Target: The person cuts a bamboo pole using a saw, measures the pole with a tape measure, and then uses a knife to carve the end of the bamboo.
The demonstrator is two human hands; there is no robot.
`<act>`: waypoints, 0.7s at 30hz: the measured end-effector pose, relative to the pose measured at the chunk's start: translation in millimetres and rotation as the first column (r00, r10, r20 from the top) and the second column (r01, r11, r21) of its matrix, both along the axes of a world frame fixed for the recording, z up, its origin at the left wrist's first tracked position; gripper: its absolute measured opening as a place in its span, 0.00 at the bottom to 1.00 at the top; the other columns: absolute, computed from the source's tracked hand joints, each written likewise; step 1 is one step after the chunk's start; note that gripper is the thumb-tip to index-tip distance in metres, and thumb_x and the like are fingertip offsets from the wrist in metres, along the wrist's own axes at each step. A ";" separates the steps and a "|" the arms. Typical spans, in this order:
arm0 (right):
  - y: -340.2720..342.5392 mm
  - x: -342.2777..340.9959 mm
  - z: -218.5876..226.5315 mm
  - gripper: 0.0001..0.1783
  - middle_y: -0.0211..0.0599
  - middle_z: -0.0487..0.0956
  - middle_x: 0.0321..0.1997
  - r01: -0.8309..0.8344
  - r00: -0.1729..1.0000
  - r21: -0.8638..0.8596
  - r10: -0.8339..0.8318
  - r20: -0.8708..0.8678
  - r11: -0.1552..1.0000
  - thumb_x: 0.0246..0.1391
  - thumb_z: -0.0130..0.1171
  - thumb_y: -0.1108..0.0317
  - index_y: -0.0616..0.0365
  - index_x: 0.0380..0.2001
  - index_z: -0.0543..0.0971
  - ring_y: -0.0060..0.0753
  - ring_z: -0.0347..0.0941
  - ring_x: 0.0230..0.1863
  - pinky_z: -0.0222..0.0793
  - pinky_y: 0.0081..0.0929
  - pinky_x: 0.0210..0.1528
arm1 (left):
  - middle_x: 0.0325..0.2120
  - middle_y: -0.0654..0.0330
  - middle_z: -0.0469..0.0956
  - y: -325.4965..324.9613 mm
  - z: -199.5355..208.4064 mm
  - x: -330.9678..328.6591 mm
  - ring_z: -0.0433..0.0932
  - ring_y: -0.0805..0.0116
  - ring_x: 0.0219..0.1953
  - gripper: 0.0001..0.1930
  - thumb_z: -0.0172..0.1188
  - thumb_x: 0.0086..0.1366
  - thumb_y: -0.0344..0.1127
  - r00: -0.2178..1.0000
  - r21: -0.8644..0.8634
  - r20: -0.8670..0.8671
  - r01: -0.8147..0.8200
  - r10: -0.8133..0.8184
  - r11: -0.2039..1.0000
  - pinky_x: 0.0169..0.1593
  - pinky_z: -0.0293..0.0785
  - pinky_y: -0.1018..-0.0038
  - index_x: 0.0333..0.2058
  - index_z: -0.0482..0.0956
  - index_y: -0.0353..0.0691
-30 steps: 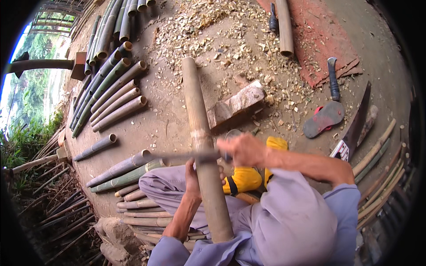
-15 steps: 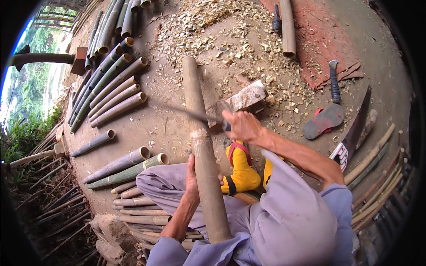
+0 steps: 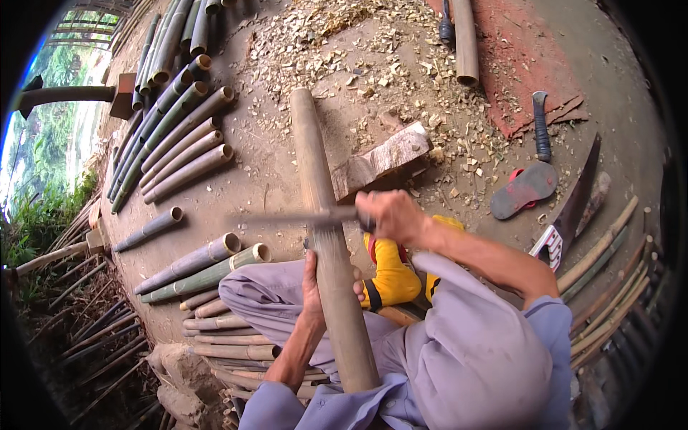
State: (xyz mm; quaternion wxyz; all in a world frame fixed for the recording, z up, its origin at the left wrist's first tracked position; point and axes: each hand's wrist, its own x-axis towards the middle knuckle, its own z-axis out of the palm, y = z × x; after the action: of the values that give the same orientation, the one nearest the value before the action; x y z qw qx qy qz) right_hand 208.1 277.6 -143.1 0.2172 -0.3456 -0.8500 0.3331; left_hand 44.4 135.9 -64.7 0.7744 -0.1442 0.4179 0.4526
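Soft, even daylight over here | far-left foliage [image 3: 41,147] washed out by glare | dark shadow beside the block [image 3: 380,159] | blade [image 3: 281,219] smeared by motion | far-right sticks [image 3: 603,245] bowed by the lens | corners black

A rustic bamboo workshop, open to the outdoors: daylight and greenery [image 3: 44,204] show at the left edge, beyond a bare earthen floor [image 3: 254,190]. Cut bamboo poles [image 3: 188,170] lie in rows at upper left, and pale wood chips [image 3: 322,50] litter the top centre. A handsaw [image 3: 577,197] lies at right, below a dark-wrapped tool handle [image 3: 541,129]. At centre, a long blade [image 3: 287,221] crosses a thick bamboo pole [image 3: 335,272] over a seated person's lap
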 end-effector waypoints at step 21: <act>11.5 8.5 1.2 0.11 0.47 0.75 0.15 -0.024 0.995 -0.144 0.038 0.094 0.989 0.46 0.55 0.67 0.58 0.28 0.65 0.48 0.77 0.19 0.74 0.42 0.20 | 0.30 0.53 0.71 10.0 -3.4 0.3 0.72 0.59 0.26 0.40 0.38 0.57 0.73 0.992 0.024 0.127 -0.016 0.012 1.000 0.30 0.74 0.62 0.45 0.68 0.37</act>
State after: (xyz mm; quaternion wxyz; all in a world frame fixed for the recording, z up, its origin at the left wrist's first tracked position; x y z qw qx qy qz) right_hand 216.7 289.1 -141.9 0.1456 -0.3624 -0.8389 0.3792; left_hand 44.7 145.9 -68.1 0.7980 -0.1662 0.3611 0.4530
